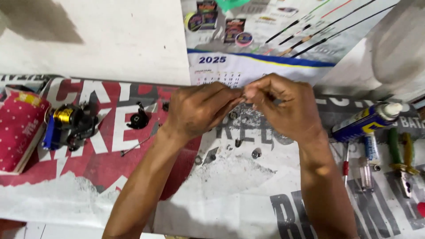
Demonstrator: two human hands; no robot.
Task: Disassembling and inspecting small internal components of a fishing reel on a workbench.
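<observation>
Centrally, over the printed banner covering the surface (248, 208), left hand (199, 108) and right hand (285, 106) meet fingertip to fingertip, both pinched on something too small to identify. Left of the hands sits a fishing reel (68, 126); right of them, a spray can (365, 121), then pliers (402, 161). Just below the hands lie small metal parts (256, 153).

Fishing reel (68, 124) lies left of both hands, spray can (365, 121) right, calendar (265, 40) behind them

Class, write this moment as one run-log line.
left hand: pinching, item hidden | right hand: fingertips meet left | reel: left, untouched | spray can: right
</observation>
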